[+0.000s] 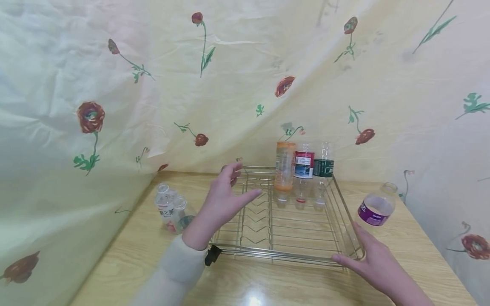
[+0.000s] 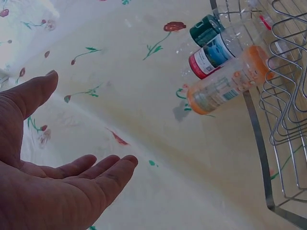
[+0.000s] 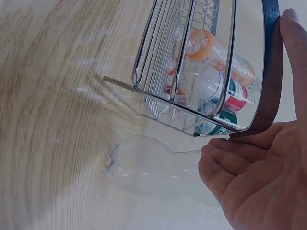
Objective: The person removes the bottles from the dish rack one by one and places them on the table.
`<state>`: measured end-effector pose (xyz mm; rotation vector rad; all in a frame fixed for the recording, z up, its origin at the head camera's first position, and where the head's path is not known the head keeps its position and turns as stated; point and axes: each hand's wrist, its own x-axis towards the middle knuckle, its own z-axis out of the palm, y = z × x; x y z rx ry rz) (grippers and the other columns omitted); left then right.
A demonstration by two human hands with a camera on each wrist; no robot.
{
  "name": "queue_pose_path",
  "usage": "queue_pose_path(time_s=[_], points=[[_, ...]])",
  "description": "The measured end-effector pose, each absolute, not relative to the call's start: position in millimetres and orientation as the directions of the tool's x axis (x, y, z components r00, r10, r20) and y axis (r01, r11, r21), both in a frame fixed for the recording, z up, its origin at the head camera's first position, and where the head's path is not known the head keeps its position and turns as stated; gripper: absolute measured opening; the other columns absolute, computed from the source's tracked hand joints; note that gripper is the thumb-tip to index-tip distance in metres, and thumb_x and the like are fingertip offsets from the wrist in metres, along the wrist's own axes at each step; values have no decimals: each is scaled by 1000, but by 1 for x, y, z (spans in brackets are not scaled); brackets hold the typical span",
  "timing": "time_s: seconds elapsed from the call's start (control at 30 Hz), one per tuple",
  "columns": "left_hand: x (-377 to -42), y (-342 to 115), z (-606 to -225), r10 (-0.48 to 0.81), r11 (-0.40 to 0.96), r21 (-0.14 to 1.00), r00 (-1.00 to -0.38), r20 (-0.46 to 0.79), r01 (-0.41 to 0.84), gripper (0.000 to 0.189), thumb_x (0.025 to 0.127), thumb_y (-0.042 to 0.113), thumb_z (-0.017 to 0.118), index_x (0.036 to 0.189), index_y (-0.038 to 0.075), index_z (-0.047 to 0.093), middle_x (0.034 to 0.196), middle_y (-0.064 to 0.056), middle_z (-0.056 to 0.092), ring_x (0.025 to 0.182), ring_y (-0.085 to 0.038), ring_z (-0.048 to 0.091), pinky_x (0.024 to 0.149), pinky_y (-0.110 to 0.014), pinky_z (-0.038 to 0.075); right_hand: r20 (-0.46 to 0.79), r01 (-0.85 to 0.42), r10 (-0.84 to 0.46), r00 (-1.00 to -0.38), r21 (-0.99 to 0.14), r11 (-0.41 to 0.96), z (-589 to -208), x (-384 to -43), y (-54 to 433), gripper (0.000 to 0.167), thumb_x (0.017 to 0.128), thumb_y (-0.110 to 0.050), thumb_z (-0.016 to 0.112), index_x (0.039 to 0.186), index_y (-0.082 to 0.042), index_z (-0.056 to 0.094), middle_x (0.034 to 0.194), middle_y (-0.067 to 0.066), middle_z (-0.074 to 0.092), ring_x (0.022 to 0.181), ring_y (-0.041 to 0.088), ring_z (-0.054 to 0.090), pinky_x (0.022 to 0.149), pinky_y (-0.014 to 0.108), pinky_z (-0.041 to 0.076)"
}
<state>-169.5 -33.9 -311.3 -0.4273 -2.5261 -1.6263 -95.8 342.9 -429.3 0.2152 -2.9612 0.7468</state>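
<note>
My left hand hangs over the left part of a metal dish rack, thumb and fingers spread apart and nothing between them. At the rack's front right corner is my right hand; in the right wrist view its thumb lies along the dark rim with the other fingers right by the corner. Three plastic bottles stand neck-down at the rack's back right: an orange-tinted bottle, a red-and-blue-labelled bottle and a green-labelled bottle.
Just right of the rack, a purple-labelled clear bottle stands neck-up. Left of it are a labelled clear bottle and another clear bottle, partly behind my left forearm. A flowered cloth hangs behind the wooden table.
</note>
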Motion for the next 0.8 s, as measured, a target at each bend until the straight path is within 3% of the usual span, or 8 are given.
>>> queue_pose_path(time_s=[0.33,0.8], points=[[-184,-21,-313,194,426,865,-961,198,264,85,85,37,85,153,13,41,151,-14,46,136,-34,46,107,-47,44,143,-181,-128,-981,-461,869,-429,-96,343,113,81,-50,83,151,18,25,146,46,32,125,67,36,95,77,36],[-209,-3,-316,190,436,877,-973,131,203,84,85,42,84,151,10,43,150,-5,49,134,-27,49,102,-45,50,118,-163,-122,-985,-457,875,-427,-97,342,118,82,-55,81,151,19,20,144,47,31,124,68,35,94,78,36]])
